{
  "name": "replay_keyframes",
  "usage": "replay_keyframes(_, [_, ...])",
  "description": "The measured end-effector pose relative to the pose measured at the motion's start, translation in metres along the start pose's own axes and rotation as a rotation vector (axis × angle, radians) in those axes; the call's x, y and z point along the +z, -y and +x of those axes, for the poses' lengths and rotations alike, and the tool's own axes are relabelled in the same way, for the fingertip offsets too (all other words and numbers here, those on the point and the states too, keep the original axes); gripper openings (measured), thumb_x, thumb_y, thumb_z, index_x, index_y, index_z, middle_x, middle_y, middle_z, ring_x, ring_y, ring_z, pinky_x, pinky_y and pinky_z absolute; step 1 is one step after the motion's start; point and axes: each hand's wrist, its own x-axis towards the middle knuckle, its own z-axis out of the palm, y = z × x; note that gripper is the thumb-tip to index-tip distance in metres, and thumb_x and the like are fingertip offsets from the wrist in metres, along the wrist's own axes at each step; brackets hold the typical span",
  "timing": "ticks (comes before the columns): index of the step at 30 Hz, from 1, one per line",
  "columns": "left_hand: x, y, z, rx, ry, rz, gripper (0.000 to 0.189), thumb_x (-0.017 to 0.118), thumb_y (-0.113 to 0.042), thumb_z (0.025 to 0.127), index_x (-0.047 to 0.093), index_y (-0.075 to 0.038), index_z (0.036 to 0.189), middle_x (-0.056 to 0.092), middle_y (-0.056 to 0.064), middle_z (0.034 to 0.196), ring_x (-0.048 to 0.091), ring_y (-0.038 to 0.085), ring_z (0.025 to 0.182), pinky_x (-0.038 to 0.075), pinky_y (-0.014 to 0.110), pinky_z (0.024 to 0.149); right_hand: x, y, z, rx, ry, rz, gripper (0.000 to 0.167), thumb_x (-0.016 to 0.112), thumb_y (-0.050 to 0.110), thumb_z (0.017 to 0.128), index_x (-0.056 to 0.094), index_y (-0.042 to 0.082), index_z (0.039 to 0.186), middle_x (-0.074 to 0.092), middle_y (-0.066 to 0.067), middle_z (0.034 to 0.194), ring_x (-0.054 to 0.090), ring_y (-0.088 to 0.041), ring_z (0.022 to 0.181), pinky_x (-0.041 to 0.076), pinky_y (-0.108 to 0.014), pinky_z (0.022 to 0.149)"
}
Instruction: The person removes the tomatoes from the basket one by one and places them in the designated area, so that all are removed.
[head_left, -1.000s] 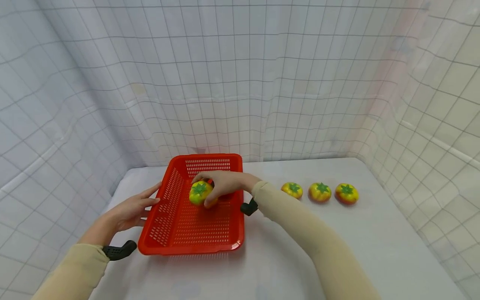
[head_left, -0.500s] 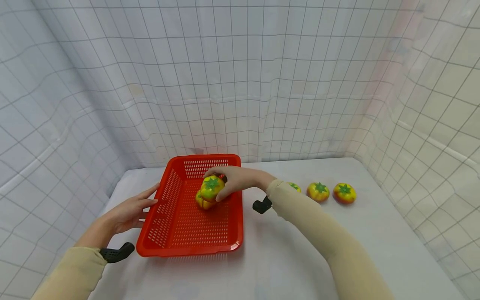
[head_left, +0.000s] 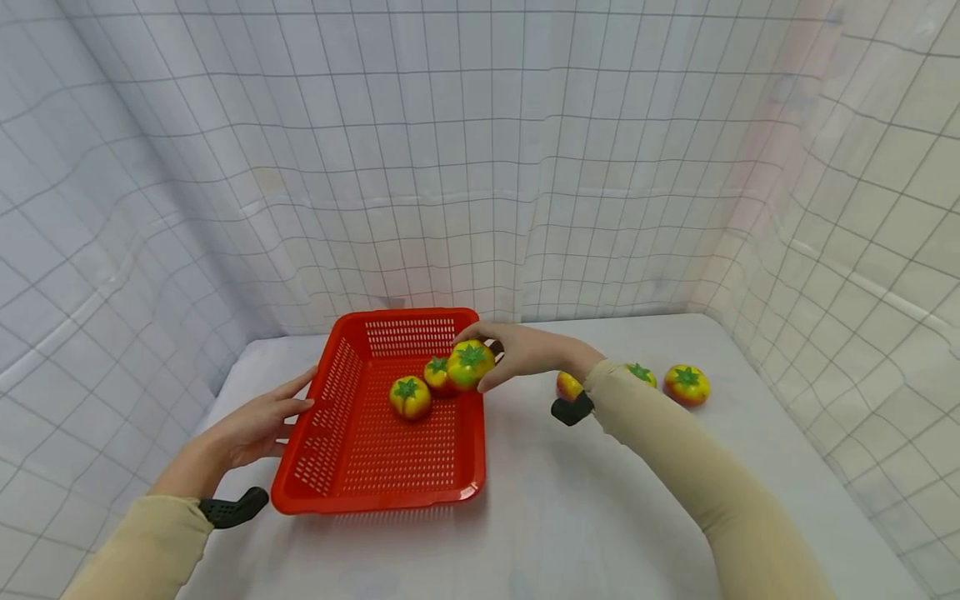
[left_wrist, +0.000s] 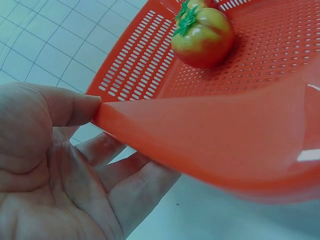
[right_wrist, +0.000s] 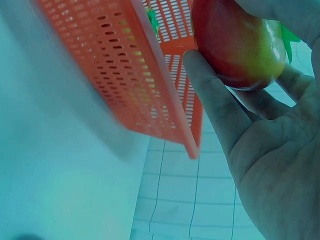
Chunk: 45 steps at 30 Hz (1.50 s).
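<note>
In the head view my right hand holds a yellow-and-red tomato with a green leafy top, over the right rim of a red plastic basket. The right wrist view shows the thumb and fingers around this tomato. Two more tomatoes lie inside the basket: one near its middle, the other behind and to the right, partly covered by the held one. My left hand grips the basket's left side, thumb on the rim and fingers beneath it against the outer wall.
To the right, on the white table, sit three more tomatoes in a row. The rightmost tomato is in full view; the right forearm partly hides the middle tomato and the near-left tomato. A gridded white curtain encloses the table's back and sides.
My right hand has moved right and up with the held tomato, from inside the basket to its right rim. Two tomatoes behind it have come into view. My left hand stays at the basket.
</note>
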Motion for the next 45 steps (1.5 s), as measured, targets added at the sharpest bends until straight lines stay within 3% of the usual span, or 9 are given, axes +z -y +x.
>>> replay_keyframes(7, [0.0,0.0,-0.001,0.004,-0.003,0.003,0.073,0.045,-0.025,0.111,-0.005,-0.027,0.165,0.044,0.024,0.146,0.065,0.034,0.112,0.057,0.055,0.089,-0.008,-0.014,-0.026,0.016,-0.044,0.012,0.068,0.087,0.03,0.082,0.052,0.031,0.14,0.053,0.003,0.136,0.054,-0.026,0.122,0.057,-0.037,0.09])
replay_keyframes(14, [-0.001,0.0,-0.001,-0.006,-0.021,0.012,0.073,0.045,-0.025,0.111,-0.004,-0.028,0.165,0.042,0.025,0.148,0.065,0.035,0.113,0.056,0.057,0.09,-0.006,-0.034,-0.053,0.184,-0.091,0.027,0.069,0.089,0.037,0.077,0.054,0.045,0.136,0.054,0.011,0.134,0.054,-0.022,0.122,0.052,-0.041,0.094])
replay_keyframes(17, [-0.002,0.0,-0.001,-0.003,-0.025,0.014,0.073,0.046,-0.026,0.111,-0.004,-0.028,0.165,0.043,0.025,0.147,0.066,0.035,0.112,0.056,0.058,0.089,-0.004,-0.042,-0.064,0.218,-0.097,0.04,0.067,0.088,0.036,0.078,0.054,0.046,0.135,0.054,0.011,0.134,0.054,-0.022,0.12,0.052,-0.041,0.094])
replay_keyframes(27, [-0.003,0.001,-0.002,-0.003,-0.013,0.004,0.075,0.048,-0.028,0.11,-0.004,-0.029,0.165,0.048,0.021,0.143,0.067,0.033,0.11,0.057,0.056,0.088,0.006,-0.067,-0.09,0.143,-0.084,0.007,0.064,0.084,0.029,0.084,0.052,0.036,0.139,0.055,0.007,0.134,0.056,-0.021,0.118,0.052,-0.038,0.096])
replay_keyframes(34, [-0.003,0.002,-0.001,0.01,0.012,-0.001,0.075,0.047,-0.027,0.111,-0.006,-0.027,0.164,0.052,0.018,0.138,0.067,0.034,0.109,0.057,0.056,0.087,0.018,-0.082,-0.104,0.189,-0.096,0.005,0.065,0.086,0.029,0.081,0.053,0.037,0.137,0.053,0.009,0.134,0.054,-0.019,0.118,0.048,-0.039,0.1])
replay_keyframes(45, [-0.002,0.004,0.001,0.009,-0.001,-0.005,0.075,0.048,-0.028,0.11,-0.004,-0.028,0.165,0.051,0.019,0.14,0.067,0.034,0.11,0.057,0.056,0.087,0.03,-0.097,-0.121,0.187,-0.084,0.004,0.067,0.086,0.029,0.082,0.052,0.031,0.139,0.054,0.005,0.132,0.054,-0.018,0.119,0.048,-0.039,0.102])
